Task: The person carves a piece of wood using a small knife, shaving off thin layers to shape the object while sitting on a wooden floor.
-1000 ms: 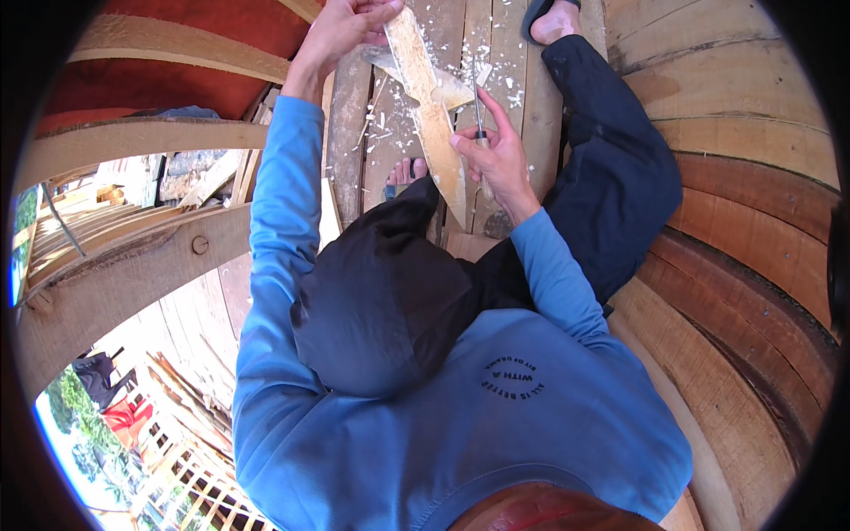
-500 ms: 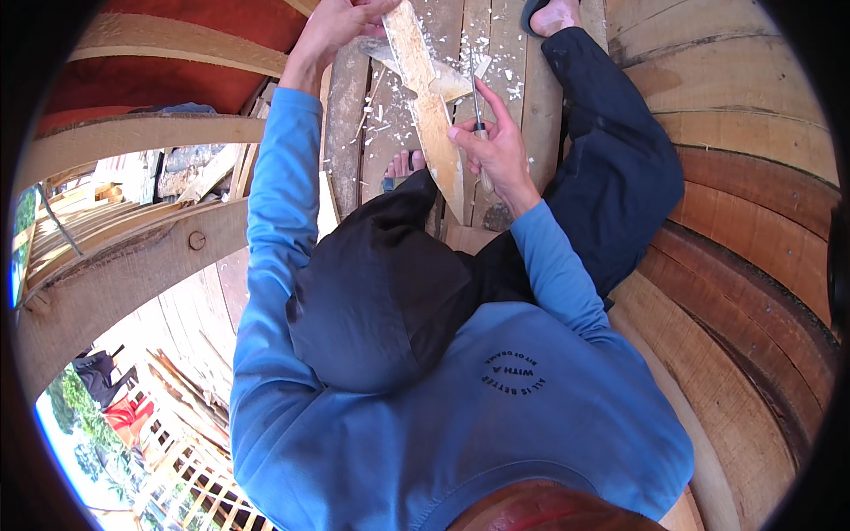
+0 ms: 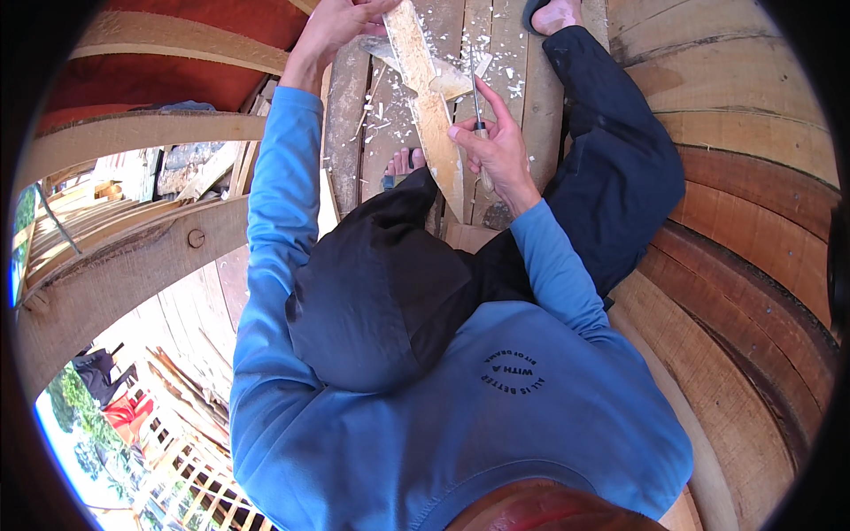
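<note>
A long, pale piece of wood (image 3: 432,115) slants in front of me, notched near its middle and tapering to a point toward my lap. Its far end is in the fingers of my left hand (image 3: 339,25), partly cut off by the upper edge. Under it, crosswise, lies a shorter wooden block (image 3: 452,81). My right hand (image 3: 503,152) is closed round a slim chisel (image 3: 476,99) with a thin metal shaft and a light handle. The shaft points away from me, index finger stretched along it. The thumb is beside the long piece; whether they touch I cannot tell.
Pale chips and shavings are scattered over the floor planks (image 3: 390,133). My dark-trousered legs (image 3: 611,159) flank the work. Curved plank walling (image 3: 753,203) rises on the right. Thick wooden ribs (image 3: 133,274) stand at left, with stacked timber beyond.
</note>
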`<state>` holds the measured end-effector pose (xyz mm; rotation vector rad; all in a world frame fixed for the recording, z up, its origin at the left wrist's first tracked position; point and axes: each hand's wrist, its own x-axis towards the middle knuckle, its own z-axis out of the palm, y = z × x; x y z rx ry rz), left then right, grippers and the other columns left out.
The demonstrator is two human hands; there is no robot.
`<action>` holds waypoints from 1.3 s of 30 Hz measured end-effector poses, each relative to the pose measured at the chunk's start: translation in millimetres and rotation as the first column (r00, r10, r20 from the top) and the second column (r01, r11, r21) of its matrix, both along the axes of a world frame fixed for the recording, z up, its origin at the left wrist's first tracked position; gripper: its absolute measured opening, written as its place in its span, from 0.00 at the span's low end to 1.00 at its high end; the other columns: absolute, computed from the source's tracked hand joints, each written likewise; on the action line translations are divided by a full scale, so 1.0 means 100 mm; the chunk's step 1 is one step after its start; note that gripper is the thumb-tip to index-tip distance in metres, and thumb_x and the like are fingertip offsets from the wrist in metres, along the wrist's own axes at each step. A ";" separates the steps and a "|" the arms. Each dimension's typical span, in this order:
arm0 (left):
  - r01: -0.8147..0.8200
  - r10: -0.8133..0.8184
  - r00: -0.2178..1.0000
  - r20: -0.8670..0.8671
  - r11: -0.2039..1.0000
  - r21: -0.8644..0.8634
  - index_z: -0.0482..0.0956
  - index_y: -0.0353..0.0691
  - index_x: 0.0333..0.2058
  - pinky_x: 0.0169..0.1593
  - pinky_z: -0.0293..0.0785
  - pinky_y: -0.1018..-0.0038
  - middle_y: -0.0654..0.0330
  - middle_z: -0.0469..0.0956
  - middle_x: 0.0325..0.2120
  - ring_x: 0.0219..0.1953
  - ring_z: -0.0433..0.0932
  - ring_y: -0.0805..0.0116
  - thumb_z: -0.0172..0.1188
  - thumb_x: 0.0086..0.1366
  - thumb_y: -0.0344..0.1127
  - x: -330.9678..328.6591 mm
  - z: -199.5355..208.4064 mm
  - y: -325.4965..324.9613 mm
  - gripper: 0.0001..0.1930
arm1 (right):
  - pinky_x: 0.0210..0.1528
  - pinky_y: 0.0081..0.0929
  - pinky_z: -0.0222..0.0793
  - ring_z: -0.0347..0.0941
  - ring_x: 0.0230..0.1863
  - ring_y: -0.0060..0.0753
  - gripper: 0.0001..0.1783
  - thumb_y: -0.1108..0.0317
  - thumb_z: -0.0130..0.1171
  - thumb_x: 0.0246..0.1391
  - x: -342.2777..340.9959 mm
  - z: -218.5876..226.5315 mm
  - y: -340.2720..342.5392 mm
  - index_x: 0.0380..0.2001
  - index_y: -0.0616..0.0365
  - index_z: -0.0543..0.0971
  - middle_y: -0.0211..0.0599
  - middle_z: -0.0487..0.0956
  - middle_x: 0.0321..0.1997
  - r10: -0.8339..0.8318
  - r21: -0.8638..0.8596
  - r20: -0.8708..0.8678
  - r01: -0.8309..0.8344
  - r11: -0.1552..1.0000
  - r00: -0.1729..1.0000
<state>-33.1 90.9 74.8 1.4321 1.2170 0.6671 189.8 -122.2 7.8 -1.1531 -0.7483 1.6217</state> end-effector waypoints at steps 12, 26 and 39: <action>0.002 -0.001 1.000 -0.024 1.000 0.022 0.83 0.35 0.47 0.38 0.80 0.77 0.63 0.84 0.35 0.33 0.82 0.76 0.66 0.71 0.41 -0.01 0.00 -0.01 0.15 | 0.14 0.16 0.59 0.65 0.15 0.12 0.53 0.79 0.71 0.53 0.00 -0.02 0.00 0.77 0.48 0.54 0.32 0.80 0.33 -0.005 0.000 -0.022 0.005 1.000 1.000; 0.114 -0.109 0.986 -0.125 0.993 0.029 0.82 0.38 0.50 0.40 0.80 0.76 0.63 0.84 0.38 0.36 0.81 0.75 0.62 0.73 0.40 -0.10 0.06 -0.05 0.14 | 0.16 0.17 0.63 0.69 0.19 0.14 0.50 0.78 0.71 0.52 0.07 -0.02 0.02 0.76 0.44 0.60 0.35 0.82 0.38 -0.008 0.035 0.119 0.003 0.999 0.993; 0.435 -0.648 0.749 -0.141 0.641 -0.633 0.80 0.37 0.51 0.28 0.76 0.79 0.65 0.77 0.30 0.25 0.77 0.77 0.44 0.79 0.59 -0.51 0.03 -1.00 0.29 | 0.40 0.41 0.79 0.82 0.31 0.46 0.38 0.75 0.58 0.56 0.33 -0.06 0.60 0.70 0.31 0.70 0.47 0.85 0.37 0.056 0.335 0.817 -0.552 0.764 0.574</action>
